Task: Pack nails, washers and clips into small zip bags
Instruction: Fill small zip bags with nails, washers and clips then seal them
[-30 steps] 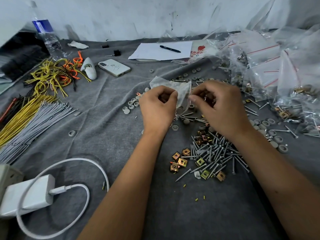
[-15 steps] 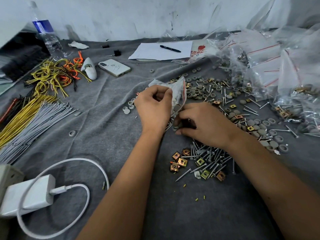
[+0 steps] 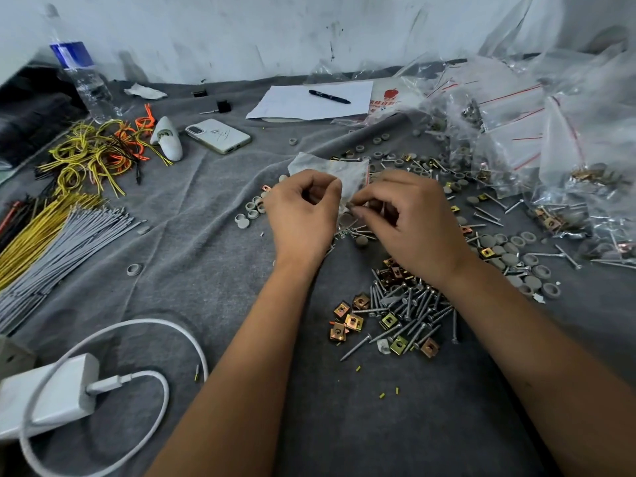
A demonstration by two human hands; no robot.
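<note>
A small clear zip bag point(image 3: 327, 168) is held up over the grey cloth at mid-table. My left hand point(image 3: 303, 215) pinches its left edge. My right hand point(image 3: 402, 218) is at the bag's mouth, fingertips pinched together on something small that I cannot make out. Below my right wrist lies a pile of nails point(image 3: 413, 308) mixed with brass clips point(image 3: 347, 320). Grey washers point(image 3: 509, 256) are strewn to the right, and a few more lie left of my left hand.
Filled zip bags point(image 3: 537, 139) are heaped at the right. Paper with a pen point(image 3: 328, 97), a phone point(image 3: 218, 135), a water bottle point(image 3: 82, 77), wire bundles point(image 3: 51, 228) and a white charger point(image 3: 48, 394) with its cable lie back and left.
My right hand has come up from the pile of parts on the cloth to the bag's mouth. The bag has turned flatter toward me in my left hand.
</note>
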